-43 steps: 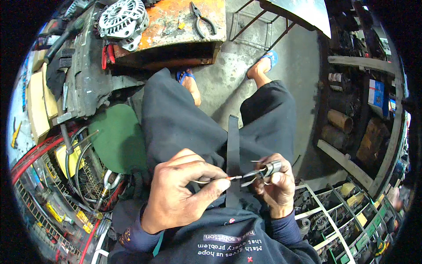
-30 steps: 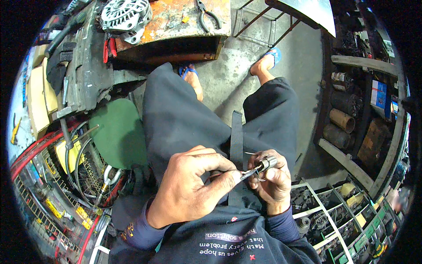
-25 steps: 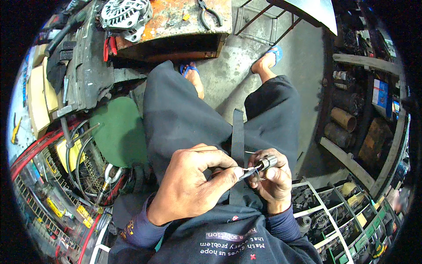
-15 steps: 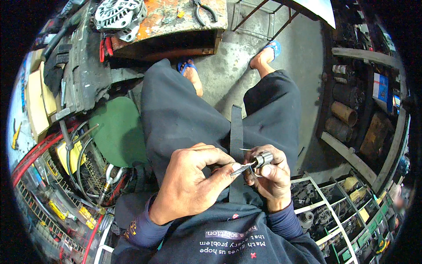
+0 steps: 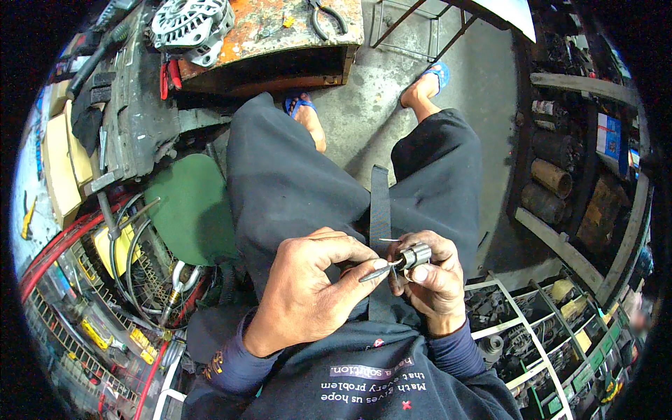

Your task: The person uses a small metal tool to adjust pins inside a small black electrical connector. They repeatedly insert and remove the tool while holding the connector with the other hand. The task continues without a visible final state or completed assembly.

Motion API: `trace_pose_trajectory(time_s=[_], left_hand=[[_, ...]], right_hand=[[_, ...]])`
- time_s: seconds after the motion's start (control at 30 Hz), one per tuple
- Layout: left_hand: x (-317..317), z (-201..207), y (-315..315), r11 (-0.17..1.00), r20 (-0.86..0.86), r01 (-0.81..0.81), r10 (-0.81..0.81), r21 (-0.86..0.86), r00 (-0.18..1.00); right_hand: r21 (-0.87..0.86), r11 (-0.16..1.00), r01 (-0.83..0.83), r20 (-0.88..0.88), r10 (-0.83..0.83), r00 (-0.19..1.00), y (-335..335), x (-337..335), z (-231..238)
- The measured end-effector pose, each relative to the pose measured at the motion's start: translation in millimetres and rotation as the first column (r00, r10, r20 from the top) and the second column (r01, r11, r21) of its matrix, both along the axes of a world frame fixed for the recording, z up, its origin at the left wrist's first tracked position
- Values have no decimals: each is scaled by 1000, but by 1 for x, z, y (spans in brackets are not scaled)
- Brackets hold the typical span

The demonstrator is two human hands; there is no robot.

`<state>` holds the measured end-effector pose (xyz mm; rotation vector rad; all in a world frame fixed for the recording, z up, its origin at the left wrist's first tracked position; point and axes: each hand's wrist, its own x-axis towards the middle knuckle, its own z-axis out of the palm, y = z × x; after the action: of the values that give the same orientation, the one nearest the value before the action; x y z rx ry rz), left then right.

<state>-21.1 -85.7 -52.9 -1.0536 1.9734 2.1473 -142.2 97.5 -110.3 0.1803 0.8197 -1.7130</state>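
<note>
Over my lap both hands work close together. My right hand (image 5: 439, 283) grips a small grey cylindrical part (image 5: 417, 256), its thumb below and fingers behind. A thin wire end (image 5: 389, 240) sticks out from the fingers toward the left. In my left hand (image 5: 301, 297), thumb and forefinger pinch a thin dark pointed piece (image 5: 374, 274) at the open left end of the cylinder. Its exact kind is too small to tell. Short light strands show between the fingertips and the cylinder, partly hidden by the fingers.
Ahead stands a paint-stained wooden box table (image 5: 266, 31) with a silver alternator (image 5: 190, 26) and pliers (image 5: 326, 19). A green seat (image 5: 185, 208) and cables lie left. On the right are shelves with cylindrical parts (image 5: 550, 176) and a compartment rack (image 5: 514, 322).
The cylindrical part has turned slightly in my right hand. My left fingertips have shifted a little, and the dark piece tilts differently. Both hands keep their grip.
</note>
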Motion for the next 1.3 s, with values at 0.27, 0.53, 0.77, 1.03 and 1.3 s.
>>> trace_pose_trajectory(time_s=[0.27,0.53,0.77,1.03,1.3], left_hand=[[2,-1,2,997,-4,9,-9,-72,1000],[2,-2,2,994,9,17,-16,-107,1000],[6,-9,4,996,-29,20,-22,-83,999],[6,-9,3,997,-34,24,-27,-75,999],[8,-15,1,999,-23,46,-47,-20,999]], right_hand=[[69,997,-14,-50,18,999,-1,0,5],[66,997,-29,-31,31,999,0,2,3],[70,997,-37,-17,39,999,0,2,3],[83,995,-59,-29,62,998,0,3,2],[201,975,-98,-254,148,956,-3,-3,12]])
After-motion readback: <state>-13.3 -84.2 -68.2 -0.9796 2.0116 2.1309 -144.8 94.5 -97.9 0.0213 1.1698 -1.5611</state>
